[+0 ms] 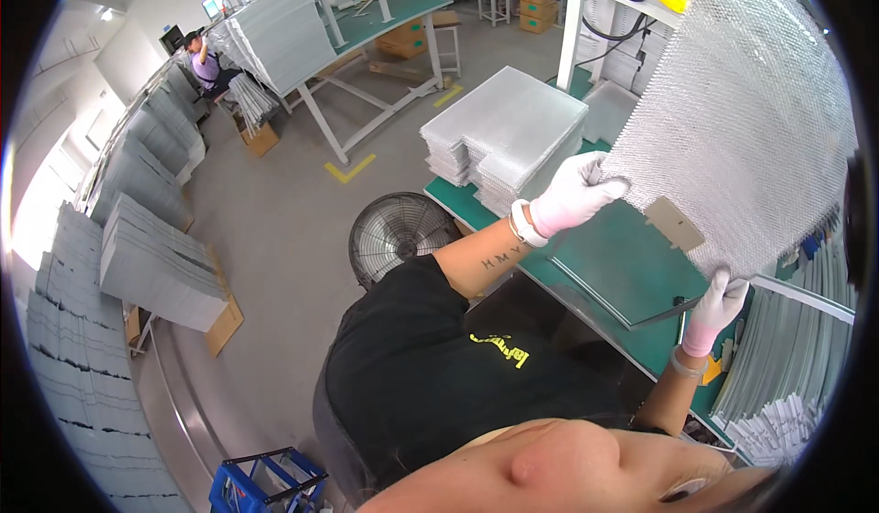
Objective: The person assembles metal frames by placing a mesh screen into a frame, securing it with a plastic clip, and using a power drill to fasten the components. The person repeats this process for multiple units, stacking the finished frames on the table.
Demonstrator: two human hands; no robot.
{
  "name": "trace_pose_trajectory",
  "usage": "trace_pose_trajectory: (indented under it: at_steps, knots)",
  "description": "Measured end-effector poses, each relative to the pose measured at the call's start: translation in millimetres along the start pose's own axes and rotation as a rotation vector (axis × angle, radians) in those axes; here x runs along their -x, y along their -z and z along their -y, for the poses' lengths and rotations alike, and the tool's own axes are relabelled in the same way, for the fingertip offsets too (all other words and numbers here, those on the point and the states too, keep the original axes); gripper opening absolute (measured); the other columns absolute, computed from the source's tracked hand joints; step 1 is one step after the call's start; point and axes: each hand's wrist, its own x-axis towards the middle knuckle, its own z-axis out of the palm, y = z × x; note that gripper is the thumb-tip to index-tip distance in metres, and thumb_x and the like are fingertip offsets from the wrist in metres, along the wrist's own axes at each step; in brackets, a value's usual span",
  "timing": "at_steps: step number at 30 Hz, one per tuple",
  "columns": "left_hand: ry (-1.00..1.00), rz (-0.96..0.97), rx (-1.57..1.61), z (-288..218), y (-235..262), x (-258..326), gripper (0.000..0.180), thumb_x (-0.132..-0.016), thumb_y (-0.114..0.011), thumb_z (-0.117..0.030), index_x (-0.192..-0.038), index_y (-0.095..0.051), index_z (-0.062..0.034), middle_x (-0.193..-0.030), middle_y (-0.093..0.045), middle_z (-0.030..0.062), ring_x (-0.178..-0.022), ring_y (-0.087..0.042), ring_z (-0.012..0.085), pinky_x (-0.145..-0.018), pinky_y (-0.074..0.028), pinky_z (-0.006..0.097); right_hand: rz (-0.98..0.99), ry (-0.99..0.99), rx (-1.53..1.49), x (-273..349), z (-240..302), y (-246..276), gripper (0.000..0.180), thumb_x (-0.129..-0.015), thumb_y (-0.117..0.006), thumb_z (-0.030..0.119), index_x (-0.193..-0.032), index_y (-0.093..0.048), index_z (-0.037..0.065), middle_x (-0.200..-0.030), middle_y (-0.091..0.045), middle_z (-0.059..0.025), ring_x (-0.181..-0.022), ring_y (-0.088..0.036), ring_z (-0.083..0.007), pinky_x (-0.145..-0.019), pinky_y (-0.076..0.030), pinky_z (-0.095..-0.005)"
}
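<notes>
Both my hands wear white and pink gloves and hold up a large silvery mesh sheet (742,119). My left hand (577,194) pinches its left edge, fingers closed. Lower down, my right hand (719,312) is closed on the bottom corner. A beige flat patch (675,225) shows at the sheet's lower left edge; I cannot tell whether it belongs to the sheet. Beneath, a thin metal-edged frame (591,291) lies on the green tabletop (540,231). Left of the sheet stands a stack of similar mesh sheets (508,115) with a notched side.
A black round fan (403,236) stands on the floor beside the bench. Thin strips (787,348) crowd the right side. Stacked grey panels (160,257) line the left. Another green table (394,21) is farther back, with a seated person (206,63) near it. A blue crate-like frame (265,481) sits low.
</notes>
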Motion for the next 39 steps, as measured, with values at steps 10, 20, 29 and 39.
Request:
trace_pose_trajectory:
  at_steps: [10,20,29,39]
  knots:
    - [-0.022,0.074,0.116,-19.2,4.9,-4.9,0.033,-0.093,-0.071,-0.010,-0.123,-0.062,0.0018,-0.107,-0.068,0.0008,-0.092,-0.059,0.0040,-0.080,-0.050,0.023,0.202,-0.101,-0.005,-4.8,-33.6,52.5,0.024,-0.102,-0.050,0.007,-0.122,-0.054,-0.005,-0.095,-0.056,0.0000,-0.081,-0.046,-0.0061,-0.074,-0.039,-0.0221]
    - [-0.216,-0.115,0.236,-22.4,-26.3,-6.5,0.029,-0.092,-0.067,-0.004,-0.120,-0.057,0.0000,-0.097,-0.061,-0.0024,-0.088,-0.057,0.0037,-0.077,-0.049,0.022,-0.147,0.038,0.124,9.3,6.6,2.7,0.021,-0.100,-0.053,0.007,-0.116,-0.057,-0.006,-0.085,-0.050,0.0035,-0.073,-0.040,-0.0047,-0.065,-0.036,-0.0214]
    - [-0.018,-0.050,-0.153,27.2,0.8,25.1,0.039,-0.097,-0.065,-0.008,-0.132,-0.053,0.0023,-0.114,-0.064,0.0037,-0.103,-0.060,0.0084,-0.091,-0.050,0.027,0.004,0.024,0.115,28.7,-18.9,16.7,0.014,-0.093,-0.059,-0.001,-0.084,-0.049,0.003,-0.083,-0.054,-0.0002,-0.076,-0.047,-0.0078,-0.067,-0.042,-0.0236]
    - [0.250,0.150,-0.224,88.2,48.5,54.9,0.044,-0.095,-0.064,-0.002,-0.136,-0.051,0.0018,-0.123,-0.064,0.0064,-0.110,-0.060,0.0111,-0.097,-0.049,0.028,0.370,-0.279,0.049,67.6,-53.1,33.6,0.036,-0.095,-0.063,0.006,-0.129,-0.055,-0.004,-0.114,-0.066,-0.0087,-0.102,-0.062,-0.0164,-0.090,-0.050,-0.0312]
